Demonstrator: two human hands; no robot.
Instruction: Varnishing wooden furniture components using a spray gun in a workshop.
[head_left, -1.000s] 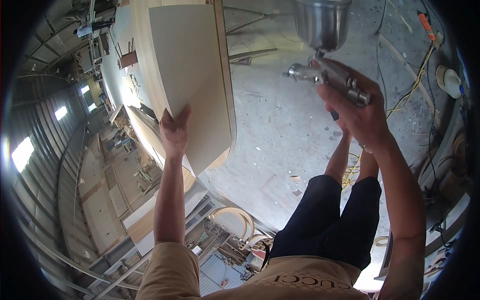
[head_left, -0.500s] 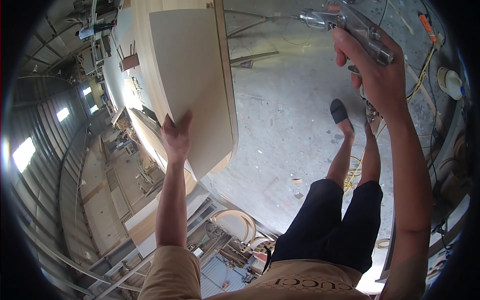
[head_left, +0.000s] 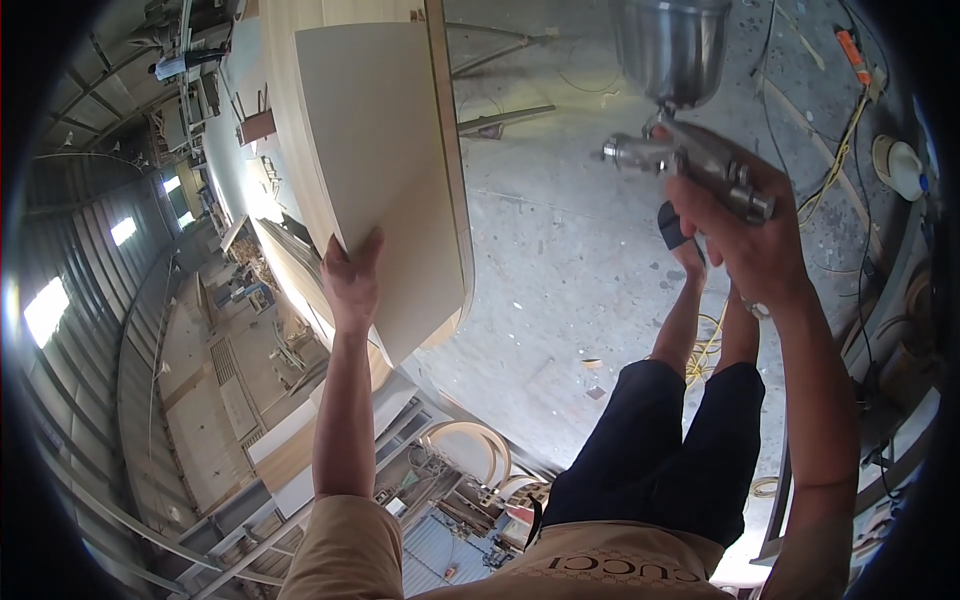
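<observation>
Left hand pinches pale panel edge; right hand clamps spray gun. Risk: one-handed panel slips, tilted cup dribbles.

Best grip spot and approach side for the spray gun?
Probably the handle below the metal cup, where the right hand wraps it now. Come from the rear: on the spray gun, the nozzle juts toward the board and the cup crowds the top.

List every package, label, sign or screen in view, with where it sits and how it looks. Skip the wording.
White plastic jug: on the concrete floor at far right, rounded, with a blue cap.
Orange tube-like item: on the floor at top right, small and elongated; too small to tell what it is.
No signs or screens can be made out.
</observation>
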